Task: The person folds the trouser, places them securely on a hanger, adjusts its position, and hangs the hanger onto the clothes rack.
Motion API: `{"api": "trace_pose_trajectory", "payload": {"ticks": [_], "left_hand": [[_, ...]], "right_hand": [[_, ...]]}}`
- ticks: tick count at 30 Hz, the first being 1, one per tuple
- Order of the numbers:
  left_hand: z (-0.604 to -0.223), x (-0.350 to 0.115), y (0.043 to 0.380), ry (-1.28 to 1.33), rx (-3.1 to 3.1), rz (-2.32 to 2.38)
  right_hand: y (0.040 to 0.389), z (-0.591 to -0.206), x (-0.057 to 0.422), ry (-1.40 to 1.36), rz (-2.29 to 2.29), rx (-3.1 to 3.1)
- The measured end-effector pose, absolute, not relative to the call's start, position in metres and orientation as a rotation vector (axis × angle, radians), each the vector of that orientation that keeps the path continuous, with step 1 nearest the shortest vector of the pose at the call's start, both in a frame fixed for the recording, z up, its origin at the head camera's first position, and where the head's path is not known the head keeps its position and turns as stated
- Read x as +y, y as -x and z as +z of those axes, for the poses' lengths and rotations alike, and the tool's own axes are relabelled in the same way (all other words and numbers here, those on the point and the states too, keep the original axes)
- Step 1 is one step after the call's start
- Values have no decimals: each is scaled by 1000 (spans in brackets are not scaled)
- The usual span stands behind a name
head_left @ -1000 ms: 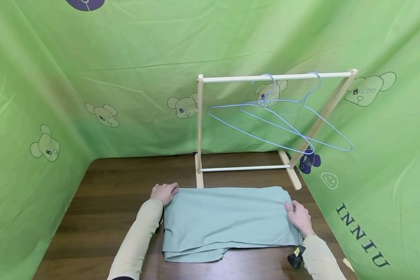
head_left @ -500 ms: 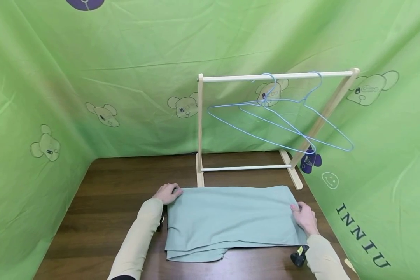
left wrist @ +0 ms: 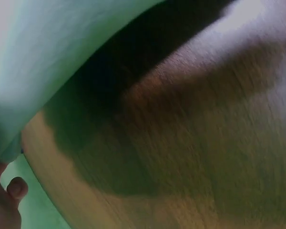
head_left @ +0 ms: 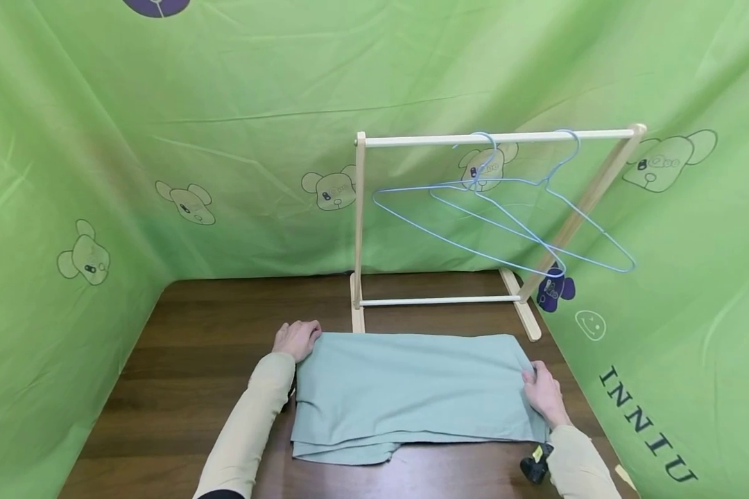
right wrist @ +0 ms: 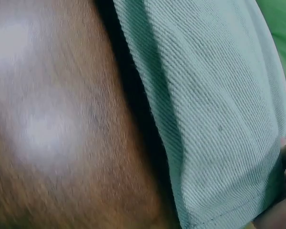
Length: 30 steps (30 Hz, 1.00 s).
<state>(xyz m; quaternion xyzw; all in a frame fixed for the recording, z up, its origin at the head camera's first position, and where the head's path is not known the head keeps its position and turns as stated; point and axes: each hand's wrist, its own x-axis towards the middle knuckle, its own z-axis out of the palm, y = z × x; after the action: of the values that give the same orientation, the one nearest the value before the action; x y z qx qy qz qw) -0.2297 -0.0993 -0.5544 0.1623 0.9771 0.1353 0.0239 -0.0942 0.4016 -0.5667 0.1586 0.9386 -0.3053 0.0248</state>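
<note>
Cloth point(head_left: 412, 388), pale green and folded, lies on the table point(head_left: 181, 360) in front of the wooden rack point(head_left: 359, 222). Left hand point(head_left: 296, 339) pinches its far left corner; right hand point(head_left: 544, 395) grips its right edge. Compared with a second ago, that right edge and hand sit slightly further right, while the left end barely differs, so the fabric seems drawn a little straighter between both hands.

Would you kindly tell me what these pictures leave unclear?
Head view: the underside of the folded cloth, hidden by its top layer.
Left wrist view: most of the left hand, cut off at the lower left corner.
Right wrist view: most of the right hand, cut off at the right edge.
</note>
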Motion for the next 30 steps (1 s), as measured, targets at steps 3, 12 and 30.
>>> {"api": "trace_pose_trajectory", "payload": {"ticks": [3, 12, 30], "left_hand": [[-556, -100, 229, -514, 3046, 388], [-564, -107, 219, -307, 2843, 753], [-560, -120, 193, 116, 2524, 1368]], "right_hand": [[95, -564, 397, -489, -953, 2891], [101, -555, 396, -502, -845, 2824], [117, -550, 383, -726, -1013, 2674]]}}
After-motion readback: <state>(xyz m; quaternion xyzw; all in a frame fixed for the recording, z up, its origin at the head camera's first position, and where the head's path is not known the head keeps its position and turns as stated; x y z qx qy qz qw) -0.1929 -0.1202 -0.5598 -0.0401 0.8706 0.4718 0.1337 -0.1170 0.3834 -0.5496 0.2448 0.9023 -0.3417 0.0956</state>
